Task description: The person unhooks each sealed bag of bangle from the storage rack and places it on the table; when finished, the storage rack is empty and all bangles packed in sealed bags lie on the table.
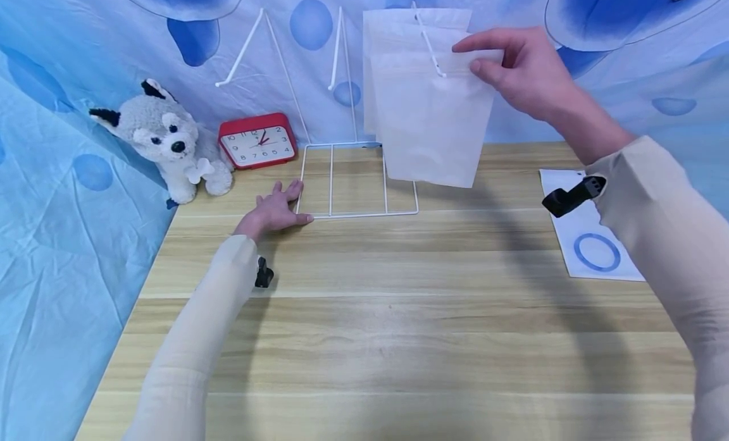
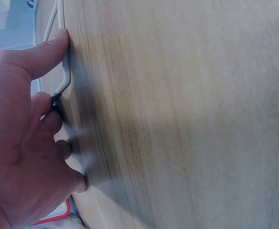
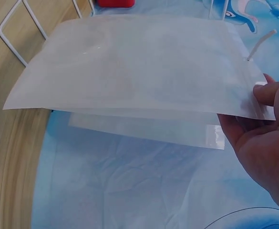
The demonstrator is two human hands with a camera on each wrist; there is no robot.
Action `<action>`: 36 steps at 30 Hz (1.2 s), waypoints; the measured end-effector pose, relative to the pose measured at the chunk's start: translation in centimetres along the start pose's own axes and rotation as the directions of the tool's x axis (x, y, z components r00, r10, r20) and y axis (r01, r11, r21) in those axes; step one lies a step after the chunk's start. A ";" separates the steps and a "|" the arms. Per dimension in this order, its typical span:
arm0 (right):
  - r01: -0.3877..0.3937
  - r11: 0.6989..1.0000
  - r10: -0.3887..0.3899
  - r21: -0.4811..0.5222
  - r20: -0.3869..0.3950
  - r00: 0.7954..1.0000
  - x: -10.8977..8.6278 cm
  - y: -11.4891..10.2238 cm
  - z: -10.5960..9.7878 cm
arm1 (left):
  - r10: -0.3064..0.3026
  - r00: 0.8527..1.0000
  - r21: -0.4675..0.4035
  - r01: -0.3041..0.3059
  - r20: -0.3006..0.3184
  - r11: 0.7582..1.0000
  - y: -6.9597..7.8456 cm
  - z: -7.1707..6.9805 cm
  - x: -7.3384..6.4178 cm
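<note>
The right hand (image 1: 526, 74) pinches an upper corner of the white bag (image 1: 435, 124), hung on the hook (image 1: 428, 43) just beside it; the left hand (image 1: 275, 211), fingers spread, touches the wire rack (image 1: 364, 216). The bag seems light, limp and slippery, best held by its top edge.

L slv (image 1: 188, 346): cream, long | R slv (image 1: 660, 251): cream, wrinkled | L wristcam (image 1: 264, 273): sm, blk | R wristcam (image 1: 571, 198): blk, angular
</note>
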State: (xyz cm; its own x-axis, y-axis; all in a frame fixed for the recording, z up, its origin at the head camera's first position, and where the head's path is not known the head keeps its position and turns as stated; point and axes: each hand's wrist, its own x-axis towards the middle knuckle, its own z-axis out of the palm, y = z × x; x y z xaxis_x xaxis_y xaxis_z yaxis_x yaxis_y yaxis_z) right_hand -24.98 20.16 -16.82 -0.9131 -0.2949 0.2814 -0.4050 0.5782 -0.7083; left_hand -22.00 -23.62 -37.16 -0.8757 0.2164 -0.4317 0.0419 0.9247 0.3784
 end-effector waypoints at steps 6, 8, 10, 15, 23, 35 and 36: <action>0.006 1.000 -0.006 0.005 0.028 1.000 -1.2 -0.2 -0.7 | 0.005 1.000 -0.003 -0.005 -0.003 1.000 0.0 0.0 0.0; 0.013 1.000 -0.014 0.026 0.035 0.999 -1.5 -0.2 -0.8 | 0.007 1.000 -0.005 -0.007 -0.003 1.000 0.0 0.0 0.0; 0.018 0.999 -0.020 0.049 0.041 0.999 -1.9 -0.2 -0.9 | 0.008 1.000 -0.004 -0.008 -0.002 1.000 0.0 0.0 0.0; -0.007 0.996 0.004 0.093 0.033 0.999 -2.9 -0.4 -1.5 | 0.006 1.000 -0.005 -0.006 0.003 1.000 0.3 -0.1 0.0; 0.006 0.981 -0.007 0.195 0.004 1.000 -4.5 -0.3 -3.0 | 0.023 1.000 -0.014 -0.023 0.002 1.000 0.4 -0.3 0.0; -0.217 0.952 0.222 0.216 -0.002 0.975 -8.1 3.4 -5.5 | 0.020 1.000 -0.007 -0.020 0.001 1.000 0.5 -0.2 -0.1; -0.232 0.947 0.239 0.222 -0.004 0.971 -8.4 3.8 -5.6 | 0.021 1.000 -0.006 -0.021 0.001 1.000 0.5 -0.1 -0.1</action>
State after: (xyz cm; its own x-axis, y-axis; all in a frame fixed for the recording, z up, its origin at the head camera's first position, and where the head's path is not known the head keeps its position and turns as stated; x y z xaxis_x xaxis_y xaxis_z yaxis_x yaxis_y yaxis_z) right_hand -19.12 29.15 -18.24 -0.9837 -0.1451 0.1066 -0.1613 0.4471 -0.8798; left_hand -21.97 -23.22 -36.82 -0.8743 0.2360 -0.4242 0.0576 0.9182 0.3920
